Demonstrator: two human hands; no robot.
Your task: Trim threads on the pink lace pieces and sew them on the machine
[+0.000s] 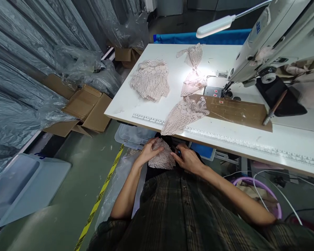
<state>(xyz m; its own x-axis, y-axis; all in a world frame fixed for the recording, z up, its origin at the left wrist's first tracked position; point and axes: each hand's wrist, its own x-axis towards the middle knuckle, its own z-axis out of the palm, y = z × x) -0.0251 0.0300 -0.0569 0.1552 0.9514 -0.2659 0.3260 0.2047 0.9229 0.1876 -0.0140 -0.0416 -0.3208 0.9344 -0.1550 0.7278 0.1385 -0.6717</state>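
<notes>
Below the table edge, on my lap, both hands hold a small piece of pale pink lace (pixel 162 157). My left hand (pixel 148 150) curls over its left side, fingers closed on the fabric. My right hand (pixel 187 159) grips its right edge and also seems to hold a small dark tool, hard to make out. Another lace piece (pixel 184 114) hangs over the front edge of the white sewing table (pixel 251 139) just above my hands.
A lace stack (pixel 151 80) and smaller lace pieces (pixel 193 69) lie on the table. The sewing machine (pixel 277 38) with its lamp (pixel 215 25) stands at the right, a brown board (pixel 235 111) before it. Cardboard boxes (pixel 89 108), plastic-wrapped rolls and bins (pixel 21 184) line the left floor.
</notes>
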